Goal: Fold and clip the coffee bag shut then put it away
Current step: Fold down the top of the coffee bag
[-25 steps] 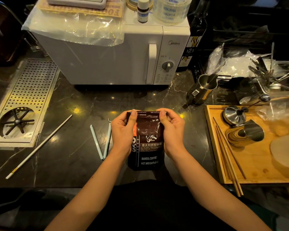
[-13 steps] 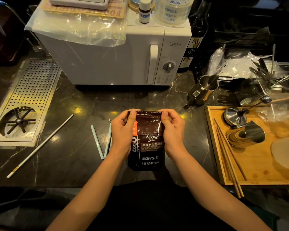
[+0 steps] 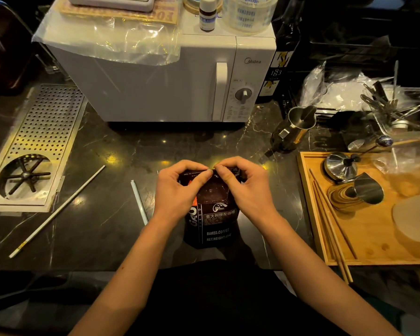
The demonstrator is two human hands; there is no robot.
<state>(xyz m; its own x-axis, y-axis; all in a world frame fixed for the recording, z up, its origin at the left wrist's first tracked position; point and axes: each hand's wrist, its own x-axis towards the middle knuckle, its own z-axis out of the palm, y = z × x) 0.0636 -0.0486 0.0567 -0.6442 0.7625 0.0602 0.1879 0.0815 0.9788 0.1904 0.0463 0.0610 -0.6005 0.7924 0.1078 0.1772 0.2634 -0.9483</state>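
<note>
A dark brown coffee bag (image 3: 214, 221) with white lettering stands upright on the black marble counter near its front edge. My left hand (image 3: 177, 190) and my right hand (image 3: 245, 187) both pinch the bag's top edge, thumbs and forefingers meeting near the middle, and the top is bent over toward me. A pale blue-white sealing clip (image 3: 139, 202) lies on the counter just left of my left hand, partly hidden by my wrist.
A white microwave (image 3: 170, 83) stands behind the bag. A perforated metal drip tray (image 3: 34, 146) is at left, with a long white stick (image 3: 58, 209) beside it. A steel pitcher (image 3: 294, 127) and a wooden tray (image 3: 364, 238) with metal tools and chopsticks are at right.
Both hands have slid from the bag's upper corners in toward the middle of the top edge, and the top has been folded down, making the bag shorter.
</note>
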